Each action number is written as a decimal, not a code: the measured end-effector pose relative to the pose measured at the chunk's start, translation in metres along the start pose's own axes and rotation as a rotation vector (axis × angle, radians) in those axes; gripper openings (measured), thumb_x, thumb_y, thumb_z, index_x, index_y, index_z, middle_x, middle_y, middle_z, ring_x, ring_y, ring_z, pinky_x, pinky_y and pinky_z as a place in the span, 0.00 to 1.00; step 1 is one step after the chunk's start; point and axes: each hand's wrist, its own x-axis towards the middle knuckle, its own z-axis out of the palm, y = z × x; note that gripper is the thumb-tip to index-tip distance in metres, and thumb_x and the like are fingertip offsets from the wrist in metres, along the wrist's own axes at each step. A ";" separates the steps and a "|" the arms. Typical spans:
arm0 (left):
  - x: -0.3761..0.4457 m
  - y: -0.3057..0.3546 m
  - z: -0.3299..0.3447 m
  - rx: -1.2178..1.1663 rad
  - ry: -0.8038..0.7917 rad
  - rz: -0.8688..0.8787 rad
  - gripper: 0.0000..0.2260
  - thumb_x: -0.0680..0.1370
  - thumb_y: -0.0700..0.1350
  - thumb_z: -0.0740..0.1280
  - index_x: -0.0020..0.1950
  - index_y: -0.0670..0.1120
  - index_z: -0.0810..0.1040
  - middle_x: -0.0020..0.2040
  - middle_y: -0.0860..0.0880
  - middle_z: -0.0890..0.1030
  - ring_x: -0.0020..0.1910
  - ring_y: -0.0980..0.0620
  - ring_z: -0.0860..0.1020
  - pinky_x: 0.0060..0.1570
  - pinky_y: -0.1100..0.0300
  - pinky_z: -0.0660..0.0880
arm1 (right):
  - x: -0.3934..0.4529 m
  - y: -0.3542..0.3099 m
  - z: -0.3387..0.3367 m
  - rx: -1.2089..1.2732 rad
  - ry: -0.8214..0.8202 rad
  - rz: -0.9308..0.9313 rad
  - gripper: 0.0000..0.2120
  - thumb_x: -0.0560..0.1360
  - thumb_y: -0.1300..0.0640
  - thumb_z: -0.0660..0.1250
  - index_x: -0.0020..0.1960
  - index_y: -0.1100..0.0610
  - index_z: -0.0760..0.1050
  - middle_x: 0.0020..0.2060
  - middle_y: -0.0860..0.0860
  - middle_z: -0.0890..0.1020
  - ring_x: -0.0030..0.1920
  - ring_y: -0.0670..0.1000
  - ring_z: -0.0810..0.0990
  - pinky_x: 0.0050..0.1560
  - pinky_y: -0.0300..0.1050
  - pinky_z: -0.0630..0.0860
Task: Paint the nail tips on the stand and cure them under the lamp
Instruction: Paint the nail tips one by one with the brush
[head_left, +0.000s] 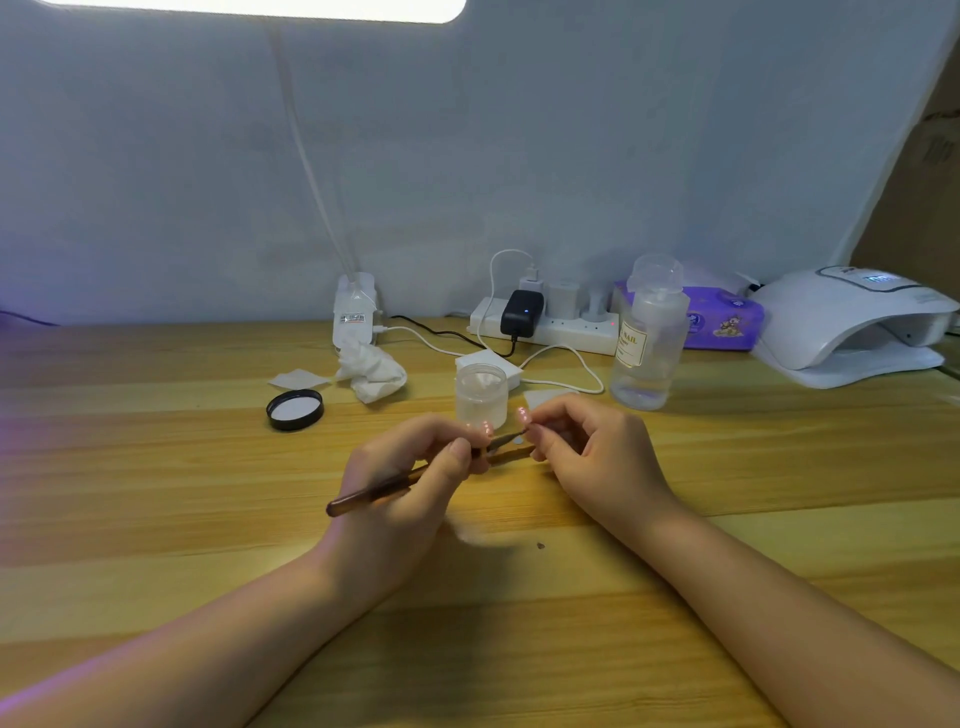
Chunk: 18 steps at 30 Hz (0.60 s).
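A thin brown brush lies slantwise across my left hand, whose fingers and thumb curl round its shaft just above the wooden table. My right hand pinches the brush's front end with thumb and fingertips; whether it holds a cap or the tip I cannot tell. Right behind the hands stands a small open clear jar. The white curing lamp sits at the far right of the table. No stand with nail tips shows.
A black jar lid lies left of the jar, near crumpled tissue and white cotton pads. A clear pump bottle, a power strip with chargers, a purple wipes pack and white cables line the back wall.
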 end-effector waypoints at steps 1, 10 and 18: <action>0.000 0.000 0.000 -0.015 0.008 0.001 0.09 0.75 0.49 0.64 0.47 0.49 0.82 0.41 0.49 0.85 0.42 0.53 0.83 0.44 0.62 0.77 | 0.000 0.000 0.000 0.001 -0.004 0.001 0.05 0.74 0.64 0.70 0.48 0.56 0.81 0.37 0.49 0.83 0.38 0.46 0.81 0.41 0.38 0.78; 0.003 -0.003 0.000 0.014 0.050 -0.032 0.07 0.77 0.48 0.66 0.51 0.50 0.82 0.43 0.52 0.85 0.44 0.57 0.83 0.44 0.67 0.76 | 0.001 0.001 -0.001 0.041 -0.033 -0.013 0.05 0.74 0.64 0.70 0.48 0.57 0.81 0.38 0.50 0.83 0.38 0.44 0.82 0.40 0.34 0.78; 0.002 -0.002 0.002 -0.028 0.024 -0.043 0.09 0.76 0.51 0.65 0.52 0.51 0.81 0.44 0.53 0.85 0.45 0.56 0.83 0.45 0.67 0.77 | 0.001 0.001 0.000 0.029 -0.022 -0.019 0.05 0.73 0.63 0.71 0.48 0.56 0.81 0.37 0.47 0.82 0.38 0.43 0.80 0.39 0.34 0.77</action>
